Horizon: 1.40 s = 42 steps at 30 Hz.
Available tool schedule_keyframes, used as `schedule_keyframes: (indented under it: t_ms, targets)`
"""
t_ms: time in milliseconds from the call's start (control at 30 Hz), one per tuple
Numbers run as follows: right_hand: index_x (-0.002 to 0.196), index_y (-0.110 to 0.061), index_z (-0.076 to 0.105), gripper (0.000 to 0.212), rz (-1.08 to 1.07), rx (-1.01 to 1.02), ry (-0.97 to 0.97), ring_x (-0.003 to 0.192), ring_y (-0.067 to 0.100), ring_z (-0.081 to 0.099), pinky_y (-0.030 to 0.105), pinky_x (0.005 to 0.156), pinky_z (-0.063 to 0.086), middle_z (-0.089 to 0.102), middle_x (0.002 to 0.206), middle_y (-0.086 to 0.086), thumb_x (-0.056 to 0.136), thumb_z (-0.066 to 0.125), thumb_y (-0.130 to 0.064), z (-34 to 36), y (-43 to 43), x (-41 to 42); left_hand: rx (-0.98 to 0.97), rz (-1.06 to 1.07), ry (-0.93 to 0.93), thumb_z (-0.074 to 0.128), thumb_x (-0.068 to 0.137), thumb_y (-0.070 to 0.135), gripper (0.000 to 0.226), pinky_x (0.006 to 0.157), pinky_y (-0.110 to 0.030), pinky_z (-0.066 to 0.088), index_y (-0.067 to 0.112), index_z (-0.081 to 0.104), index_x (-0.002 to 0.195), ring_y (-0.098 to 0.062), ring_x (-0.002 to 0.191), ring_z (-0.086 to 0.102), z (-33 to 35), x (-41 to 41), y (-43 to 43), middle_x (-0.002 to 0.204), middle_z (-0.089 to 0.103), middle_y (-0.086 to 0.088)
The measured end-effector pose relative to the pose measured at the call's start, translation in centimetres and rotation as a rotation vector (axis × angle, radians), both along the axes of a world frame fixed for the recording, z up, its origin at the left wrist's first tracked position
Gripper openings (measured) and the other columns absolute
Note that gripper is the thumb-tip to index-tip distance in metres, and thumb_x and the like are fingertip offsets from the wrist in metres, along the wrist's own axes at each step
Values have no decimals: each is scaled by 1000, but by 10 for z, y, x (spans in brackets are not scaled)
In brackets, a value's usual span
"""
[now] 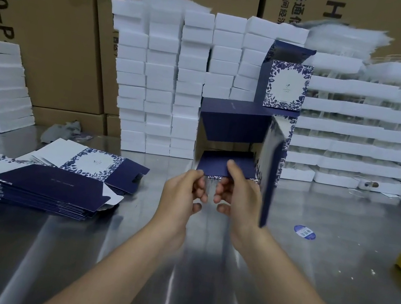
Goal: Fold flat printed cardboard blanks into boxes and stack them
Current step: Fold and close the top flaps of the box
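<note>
The left hand [184, 191] and right hand [237, 195] pinch a half-folded box [235, 128]. One finished box [286, 86] stands beyond them. Many blanks [42, 186] remain to their left.

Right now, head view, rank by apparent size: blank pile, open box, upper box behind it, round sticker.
1-2. blank pile and open box: look alike, unranked
3. upper box
4. round sticker, smallest

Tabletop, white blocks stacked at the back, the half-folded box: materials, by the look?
Tabletop: likely brushed stainless steel; grey, streaky reflections.
White blocks: probably foam; matte, soft ragged edges, though plain white card boxes are possible.
Half-folded box: printed cardboard, matte navy with floral white panels; thin flaps.
</note>
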State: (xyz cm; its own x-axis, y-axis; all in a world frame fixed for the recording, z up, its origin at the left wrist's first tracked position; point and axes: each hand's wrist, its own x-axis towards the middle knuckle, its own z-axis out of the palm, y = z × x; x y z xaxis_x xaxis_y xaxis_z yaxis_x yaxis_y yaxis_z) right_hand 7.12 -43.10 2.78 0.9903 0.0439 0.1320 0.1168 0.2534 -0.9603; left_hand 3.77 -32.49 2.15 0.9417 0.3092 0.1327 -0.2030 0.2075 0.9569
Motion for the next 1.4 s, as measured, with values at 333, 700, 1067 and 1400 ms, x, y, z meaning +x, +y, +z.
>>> schedule_keyframes:
  t_ms: [333, 700, 1067, 1400]
  targets:
    - [67, -12, 49, 31, 132, -32, -29, 47, 13, 41, 23, 48, 30, 39, 57, 4, 97, 54, -18, -1, 6, -10, 42, -17, -1, 57, 100, 27, 46, 64, -32, 40, 26, 54, 54, -10, 55, 50, -2, -3, -4, 60, 54, 3]
    - [64, -19, 50, 34, 104, -52, 18, 48, 12, 35, 25, 50, 29, 42, 56, -1, 97, 56, -24, 2, 4, -11, -2, 0, 22, 58, 103, 25, 43, 61, -29, 37, 20, 49, 61, -13, 55, 44, -1, 2, -2, 60, 44, 0]
    - [64, -19, 46, 39, 135, -68, 19, 44, 10, 36, 20, 46, 31, 42, 52, -3, 101, 55, -20, 3, 5, -11, -16, -37, 89, 63, 102, 40, 46, 69, -31, 42, 21, 52, 61, -11, 53, 47, -4, 4, 3, 58, 46, 2]
    - [74, -17, 43, 39, -17, -56, -38, 43, 3, 35, 14, 43, 32, 37, 56, -7, 109, 51, -32, -4, 1, -2, -9, -77, 88, 65, 100, 53, 46, 63, -27, 40, 22, 55, 67, -9, 52, 47, -7, 4, 0, 58, 48, 7]
